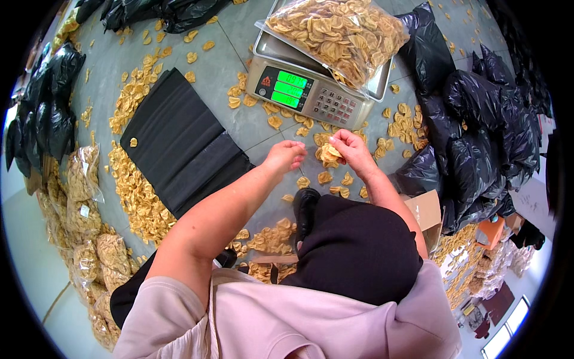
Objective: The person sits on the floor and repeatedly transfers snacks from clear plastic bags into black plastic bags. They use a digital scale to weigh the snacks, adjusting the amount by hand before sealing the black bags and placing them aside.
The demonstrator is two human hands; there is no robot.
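My right hand point(352, 150) pinches several thin yellow dried slices point(329, 154), low over the grey tiled floor. Beside it on the left, my left hand point(286, 156) is held with its fingers loosely curled and shows nothing in them. Beyond both hands stands a metal digital scale point(309, 92) with lit green displays and a keypad. A clear plastic bag full of the same slices point(341, 36) lies tilted on the scale's tray. A stack of flat black plastic bags point(184, 139) lies on the floor to the left, with a single slice on it.
Loose slices point(139, 193) are heaped left of the black stack and scattered about the floor. Filled clear bags point(85, 215) are piled at far left. Filled black bags point(475, 148) crowd the right, near an open cardboard box point(423, 213). More black bags point(152, 13) lie at the top left.
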